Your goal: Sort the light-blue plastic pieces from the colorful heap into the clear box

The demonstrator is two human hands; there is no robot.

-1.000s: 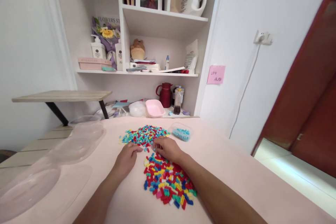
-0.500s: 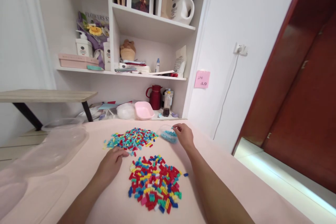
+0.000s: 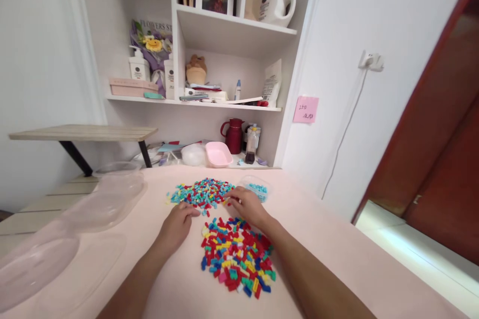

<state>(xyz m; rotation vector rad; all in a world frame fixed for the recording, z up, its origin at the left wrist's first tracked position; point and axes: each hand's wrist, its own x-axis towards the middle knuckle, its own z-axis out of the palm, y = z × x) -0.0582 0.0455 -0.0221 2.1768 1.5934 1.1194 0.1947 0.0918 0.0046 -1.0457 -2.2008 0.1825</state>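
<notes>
A far pile of small toy building bricks (image 3: 202,191), largely turquoise mixed with red, yellow and blue, lies on the pink table. At its near left edge my left hand (image 3: 177,223) rests, fingers loosely bent and thumb pointing right, with nothing visible in it. My right hand (image 3: 248,205) reaches to the pile's right edge, its thumb and fingers apart and its fingertips by the bricks. Behind that hand stands a clear plastic container (image 3: 265,190) with light blue bricks inside. A nearer pile of multicoloured bricks (image 3: 236,254) spreads between my forearms; my right hand and forearm border it.
Clear plastic containers (image 3: 123,194) and a clear lid (image 3: 41,269) lie on the left. A pink tray (image 3: 219,154), a red jug (image 3: 234,136) and a bottle of dark liquid (image 3: 251,147) stand behind the table. A wooden shelf (image 3: 86,132) is at left.
My right hand has moved left from the clear container to the right edge of the far pile. My left hand stays by that pile. The view has turned slightly left.
</notes>
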